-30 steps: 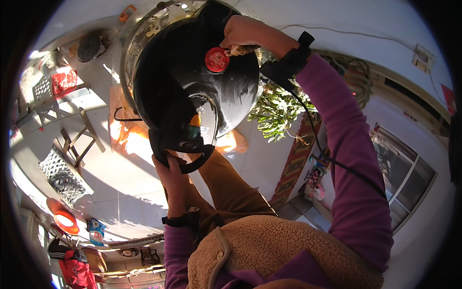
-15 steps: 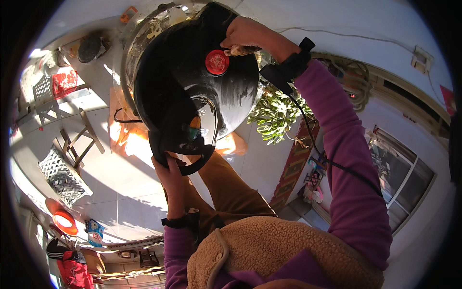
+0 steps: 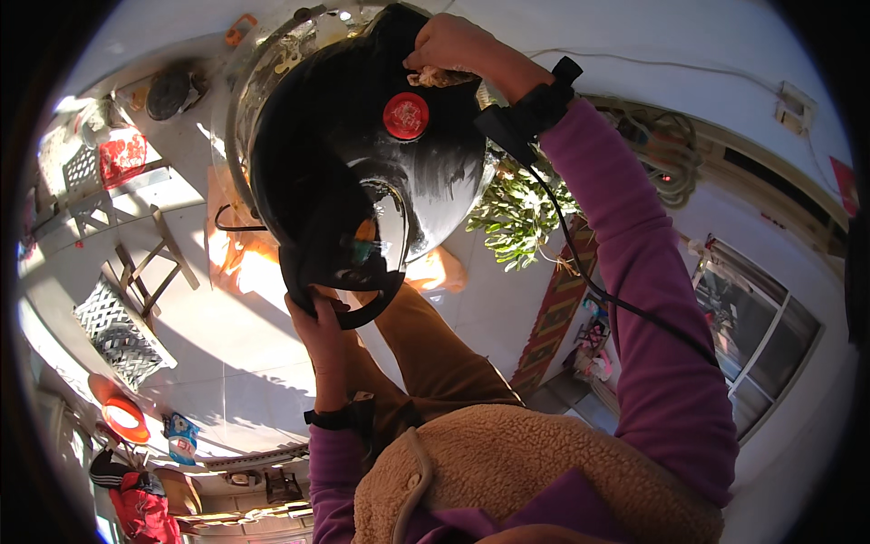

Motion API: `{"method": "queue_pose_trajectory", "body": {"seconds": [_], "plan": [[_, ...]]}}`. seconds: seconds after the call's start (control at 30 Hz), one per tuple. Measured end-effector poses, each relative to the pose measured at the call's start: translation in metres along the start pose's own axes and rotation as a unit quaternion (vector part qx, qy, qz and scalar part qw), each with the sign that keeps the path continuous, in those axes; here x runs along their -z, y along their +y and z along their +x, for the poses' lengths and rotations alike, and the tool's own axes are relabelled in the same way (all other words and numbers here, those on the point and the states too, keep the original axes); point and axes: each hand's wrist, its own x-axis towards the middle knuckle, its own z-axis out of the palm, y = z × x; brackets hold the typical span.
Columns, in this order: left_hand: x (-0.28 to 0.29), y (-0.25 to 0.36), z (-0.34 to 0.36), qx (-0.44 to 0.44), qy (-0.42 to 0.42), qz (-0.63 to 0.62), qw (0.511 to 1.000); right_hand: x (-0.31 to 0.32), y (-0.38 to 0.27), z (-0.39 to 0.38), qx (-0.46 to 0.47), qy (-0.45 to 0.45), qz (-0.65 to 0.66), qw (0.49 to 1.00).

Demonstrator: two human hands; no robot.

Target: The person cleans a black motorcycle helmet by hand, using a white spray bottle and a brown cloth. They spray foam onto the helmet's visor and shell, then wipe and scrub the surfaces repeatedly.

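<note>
The black helmet (image 3: 362, 172) fills the upper middle of the view, held up in the air between both hands, with the tiled floor (image 3: 227, 335) well below it. To the left the floor is open and sunlit as far as a white lattice chair (image 3: 118, 331) and a wooden folding stool (image 3: 149, 263); to the right a green potted plant (image 3: 517, 213) sits close behind the helmet's edge, and a wall (image 3: 634, 36) runs along the far side.

Compared with a moment ago, the helmet stays in the same place and tilt. The right hand (image 3: 453, 45) has slid slightly further over the far side of the shell.

The helmet is glossy, with a round red sticker (image 3: 405, 115) near its top, a clear visor (image 3: 390, 227) and a dangling black strap (image 3: 362, 313). The left hand (image 3: 317, 322) grips the near rim from below, fingers closed on it. The right hand presses a small crumpled cloth (image 3: 439, 77) against the shell, fingers curled over it.
</note>
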Motion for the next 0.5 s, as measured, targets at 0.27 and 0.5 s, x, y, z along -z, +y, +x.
{"method": "queue_pose_trajectory", "body": {"seconds": [0.27, 0.5], "plan": [[-0.002, 0.000, 0.000, -0.006, 0.012, 0.012, 1.000, 0.001, 0.003, 0.010, -0.067, 0.045, 0.033, 0.996], [-0.002, 0.001, 0.000, -0.017, 0.014, 0.032, 0.999, 0.005, 0.015, 0.002, -0.095, 0.001, -0.036, 0.995]]}}
